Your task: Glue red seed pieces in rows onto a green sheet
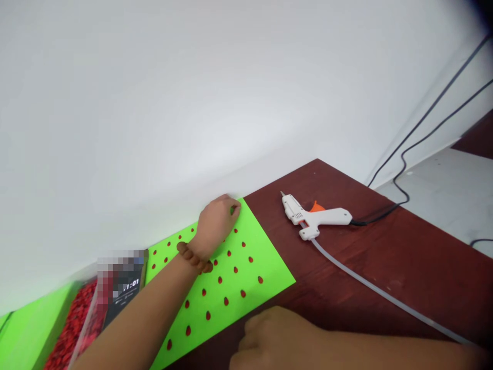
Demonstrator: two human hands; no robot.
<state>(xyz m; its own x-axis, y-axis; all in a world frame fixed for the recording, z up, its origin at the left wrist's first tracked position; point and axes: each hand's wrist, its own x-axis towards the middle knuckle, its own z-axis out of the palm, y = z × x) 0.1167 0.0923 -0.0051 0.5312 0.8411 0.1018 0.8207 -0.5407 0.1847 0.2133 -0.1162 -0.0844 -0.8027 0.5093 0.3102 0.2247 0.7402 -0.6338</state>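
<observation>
A bright green sheet (246,277) lies on the dark red tabletop, with several small red ladybird-like pieces set over it in rows. My left hand (215,223), a brown bead bracelet (194,258) at its wrist, rests over the sheet's far edge by the wall. Its thumb and forefinger are pinched together near the far right corner; anything between them is too small to make out. Below the sheet's near edge is my right hand (273,336), fingers curled in and their tips hidden, so its contents do not show.
A white glue gun (304,213) with an orange trigger lies right of the sheet, a long glue stick (377,290) trailing from it. At left are a phone (125,293), a container of red pieces (79,318) and more green sheets (36,324). A white wall borders the table.
</observation>
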